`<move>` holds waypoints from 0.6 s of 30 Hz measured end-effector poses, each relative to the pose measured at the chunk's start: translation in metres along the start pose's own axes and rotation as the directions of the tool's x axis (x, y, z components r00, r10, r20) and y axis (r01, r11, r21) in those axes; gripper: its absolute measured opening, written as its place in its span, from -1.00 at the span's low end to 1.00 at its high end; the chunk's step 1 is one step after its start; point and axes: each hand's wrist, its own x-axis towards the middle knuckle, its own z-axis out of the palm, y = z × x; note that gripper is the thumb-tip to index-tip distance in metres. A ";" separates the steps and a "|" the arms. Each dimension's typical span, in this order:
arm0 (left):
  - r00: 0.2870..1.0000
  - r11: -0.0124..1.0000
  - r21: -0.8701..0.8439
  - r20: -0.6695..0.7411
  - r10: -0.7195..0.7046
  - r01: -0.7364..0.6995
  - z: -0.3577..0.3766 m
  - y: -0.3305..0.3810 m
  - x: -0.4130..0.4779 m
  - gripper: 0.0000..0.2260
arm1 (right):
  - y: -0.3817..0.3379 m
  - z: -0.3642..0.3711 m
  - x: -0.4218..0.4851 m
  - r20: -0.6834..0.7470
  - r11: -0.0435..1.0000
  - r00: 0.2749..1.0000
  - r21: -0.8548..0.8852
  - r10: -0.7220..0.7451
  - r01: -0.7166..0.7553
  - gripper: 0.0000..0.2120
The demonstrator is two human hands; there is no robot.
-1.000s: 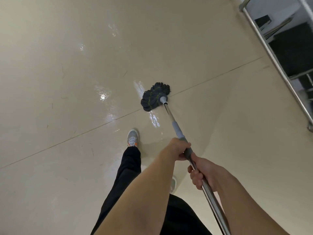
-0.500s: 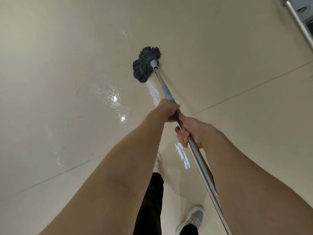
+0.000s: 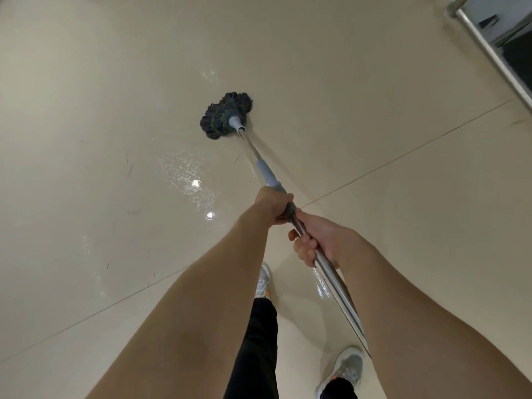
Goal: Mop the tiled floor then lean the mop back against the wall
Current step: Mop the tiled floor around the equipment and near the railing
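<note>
The mop has a dark grey string head (image 3: 226, 116) lying flat on the beige tiled floor (image 3: 100, 96), ahead of me and slightly left. Its steel handle (image 3: 334, 280) runs back towards my right side, with a grey collar above my hands. My left hand (image 3: 273, 207) is closed around the handle just below the collar. My right hand (image 3: 315, 240) grips the steel shaft right behind it. Both arms are stretched forward.
Wet shiny streaks (image 3: 190, 180) lie on the tiles between the mop head and my feet. A metal railing (image 3: 495, 56) with dark stairs behind it runs along the top right. My grey shoes (image 3: 344, 370) and black trouser legs are at the bottom.
The mop head was pushed away from my feet across the tile joint, then drawn slightly back towards me. I stepped forward, and the railing came back into view at top right.
</note>
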 end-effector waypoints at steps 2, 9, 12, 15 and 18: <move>1.000 0.999 0.037 0.010 -0.007 0.007 0.029 -0.022 -0.022 -0.87 | 0.034 -0.027 -0.013 0.010 1.000 1.000 0.002 0.007 -0.007 -0.45; 0.995 0.980 0.200 0.097 -0.023 0.003 0.164 -0.142 -0.107 -0.86 | 0.204 -0.139 -0.073 0.021 0.988 1.000 0.152 0.023 -0.026 -0.49; 0.985 0.959 0.284 0.162 -0.060 0.011 0.233 -0.194 -0.146 -0.83 | 0.278 -0.192 -0.111 -0.021 0.976 0.998 0.212 0.053 -0.048 -0.49; 0.965 0.953 0.301 0.236 -0.119 0.044 0.290 -0.229 -0.180 -0.85 | 0.333 -0.234 -0.140 -0.065 0.966 0.994 0.251 0.085 -0.066 -0.49; 0.948 0.958 0.281 0.282 -0.145 0.063 0.323 -0.242 -0.198 -0.80 | 0.355 -0.256 -0.159 -0.098 0.958 0.990 0.276 0.103 -0.072 -0.46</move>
